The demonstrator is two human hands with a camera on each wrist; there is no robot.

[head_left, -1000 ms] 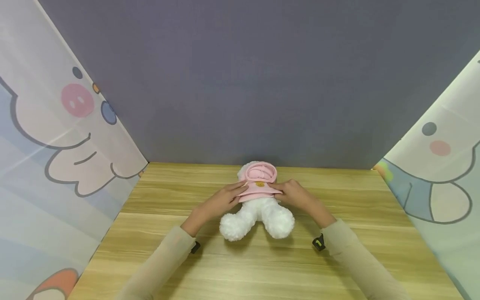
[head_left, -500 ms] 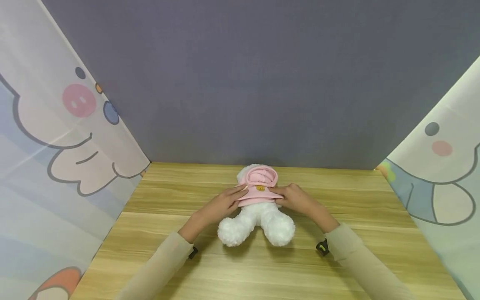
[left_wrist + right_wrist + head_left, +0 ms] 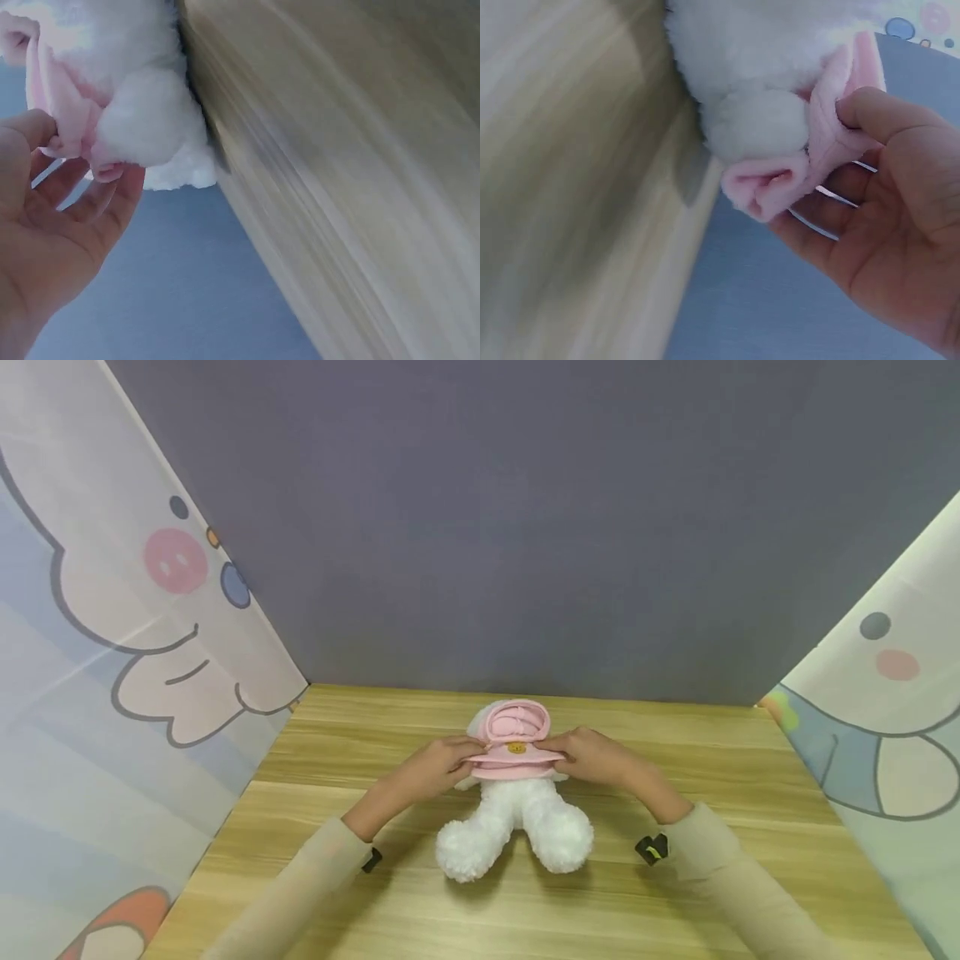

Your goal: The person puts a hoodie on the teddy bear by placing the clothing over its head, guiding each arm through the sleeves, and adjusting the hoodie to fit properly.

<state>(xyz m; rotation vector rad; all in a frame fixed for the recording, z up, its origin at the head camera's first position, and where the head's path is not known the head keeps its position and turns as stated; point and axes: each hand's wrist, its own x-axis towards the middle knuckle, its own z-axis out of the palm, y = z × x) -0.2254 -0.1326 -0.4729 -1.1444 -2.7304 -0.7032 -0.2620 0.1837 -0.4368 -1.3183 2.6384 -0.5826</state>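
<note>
A white plush toy point(image 3: 521, 802) lies on its back or front, I cannot tell which, with its legs toward the near edge. Over its upper part is a pink hooded garment point(image 3: 514, 772) with a small yellow patch. The left hand point(image 3: 438, 768) pinches the garment's left side; in the left wrist view, thumb and fingers hold pink cloth point(image 3: 66, 101) beside white fur. The right hand point(image 3: 600, 760) pinches the other side; the right wrist view shows its thumb on the cloth point(image 3: 826, 120), near a rolled pink opening. The toy's face is hidden.
The wooden table point(image 3: 337, 893) ends at a grey panel point(image 3: 525, 527) just behind the toy's head. Curtains with cartoon prints point(image 3: 90, 693) hang at both sides. A dark strap piece point(image 3: 652, 848) shows at the right wrist, another at the left.
Toy, garment and both hands have shifted slightly toward the near edge. The garment's front hem stands more lifted and spread sideways, and more white fur shows beside the left hand.
</note>
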